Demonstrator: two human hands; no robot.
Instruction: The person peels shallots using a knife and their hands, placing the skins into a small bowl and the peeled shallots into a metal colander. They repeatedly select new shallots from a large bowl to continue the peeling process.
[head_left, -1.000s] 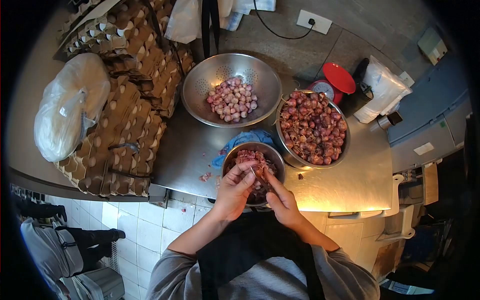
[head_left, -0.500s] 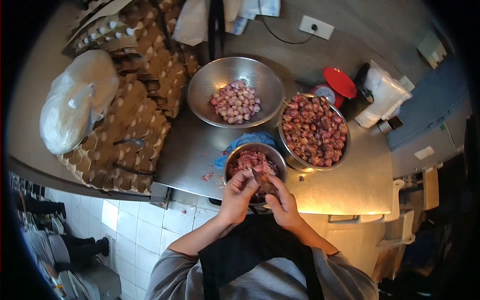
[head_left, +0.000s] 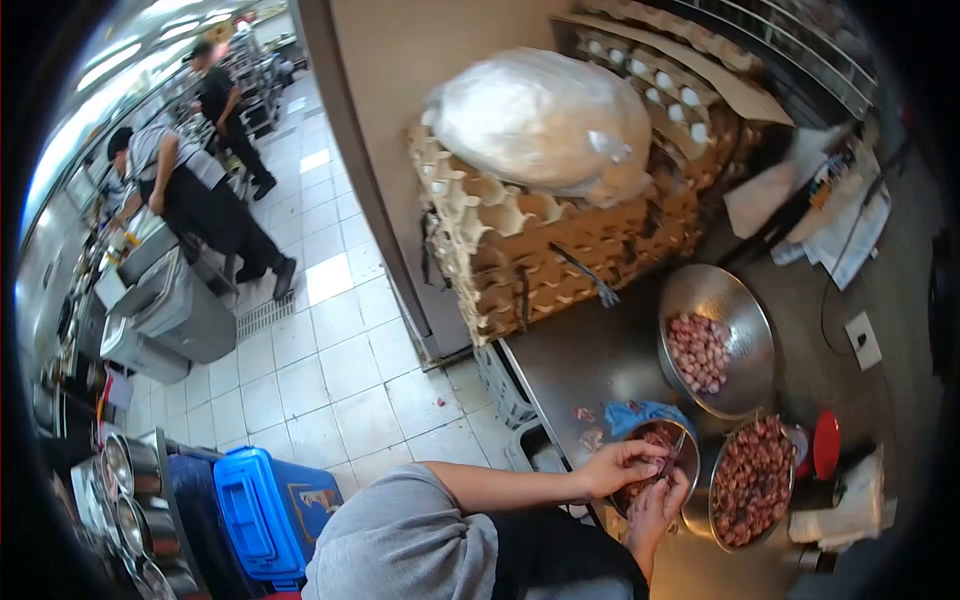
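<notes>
Both hands meet over a metal bowl (head_left: 690, 470) holding reddish onion pieces and skins. My left hand (head_left: 622, 468) is closed, its fingers pinched on a small red onion mostly hidden by them. Close below it, my right hand (head_left: 656, 503) is closed around a small knife (head_left: 677, 446), its blade showing between the hands. To the right, a deep metal pot (head_left: 716, 500) is heaped with unpeeled small red onions (head_left: 752, 480). Behind the bowl, a perforated colander (head_left: 745, 310) contains peeled pinkish onions (head_left: 699, 352). A blue cloth (head_left: 640, 413) lies against the bowl.
Stacked egg trays (head_left: 590, 265) bear a large plastic bag (head_left: 545, 120) on the steel table (head_left: 570, 370). A red scale (head_left: 826, 443) stands beyond the pot. Blue bin (head_left: 250, 510) is at lower left. Two people (head_left: 205, 190) stand farther off beside grey bins (head_left: 190, 310).
My view has swung left, bringing the aisle, people and blue bin into sight; the table has shifted to the right. Both hands stay together over the bowl.
</notes>
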